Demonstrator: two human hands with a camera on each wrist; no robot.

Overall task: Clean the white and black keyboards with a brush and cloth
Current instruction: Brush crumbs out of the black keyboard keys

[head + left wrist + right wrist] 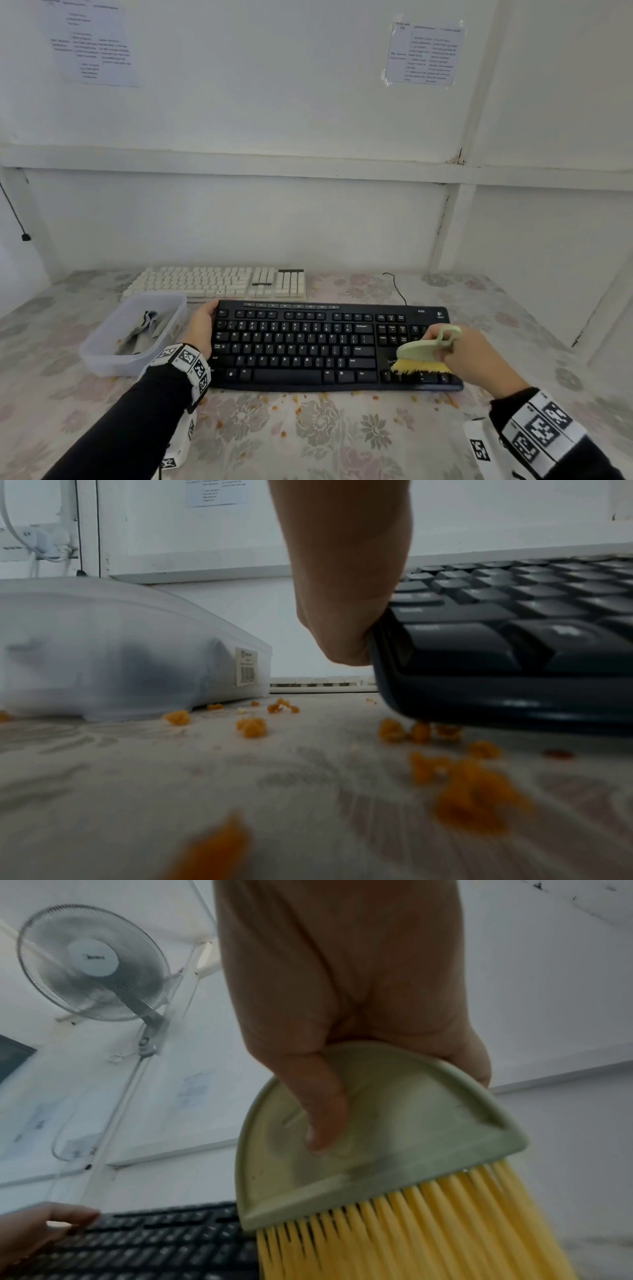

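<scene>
A black keyboard (308,346) lies across the middle of the flowered table. My left hand (202,327) grips its left end (394,647), thumb on the top corner. My right hand (469,356) holds a pale green brush (424,349) with yellow bristles (428,1231), thumb pressed on the brush body (377,1123). The bristles rest on the number pad at the keyboard's right end. Behind the black keyboard, a white keyboard (219,282) sits by the wall. A grey cloth (144,329) lies inside a clear plastic tub (102,353) to the left.
Orange crumbs (298,404) are scattered on the tablecloth in front of the black keyboard and near the tub (253,726). A thin black cable (395,287) runs from the keyboard toward the wall. The wall stands close behind the table.
</scene>
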